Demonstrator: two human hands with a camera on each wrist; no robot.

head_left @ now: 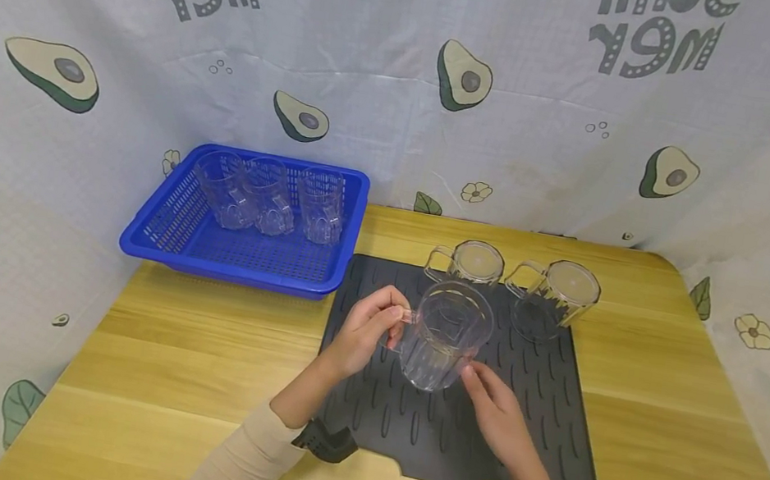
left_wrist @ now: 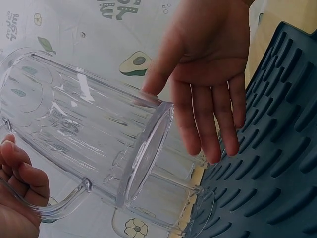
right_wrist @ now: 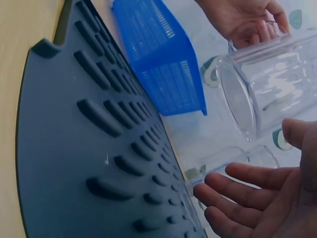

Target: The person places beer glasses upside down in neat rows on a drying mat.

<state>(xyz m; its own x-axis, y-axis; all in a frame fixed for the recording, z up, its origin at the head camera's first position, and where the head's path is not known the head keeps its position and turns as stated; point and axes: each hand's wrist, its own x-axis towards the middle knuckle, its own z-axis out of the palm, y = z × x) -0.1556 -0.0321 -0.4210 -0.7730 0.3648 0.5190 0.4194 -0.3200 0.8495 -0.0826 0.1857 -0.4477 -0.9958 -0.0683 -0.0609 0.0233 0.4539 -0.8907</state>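
Note:
Above the dark drying mat, a clear mug is held in the air, tilted. My left hand grips its handle, fingers curled through the loop. On the other side, my right hand has its thumb at the mug's wall near the thick base. In the left wrist view, the right hand's fingers stretch out straight beneath the base. Two more clear mugs, one nearer the middle and one at the right, stand at the mat's far side with handles pointing left.
A blue plastic basket sits at the back left of the wooden table, with three clear mugs along its far side. Behind the table hangs a white curtain printed with avocados.

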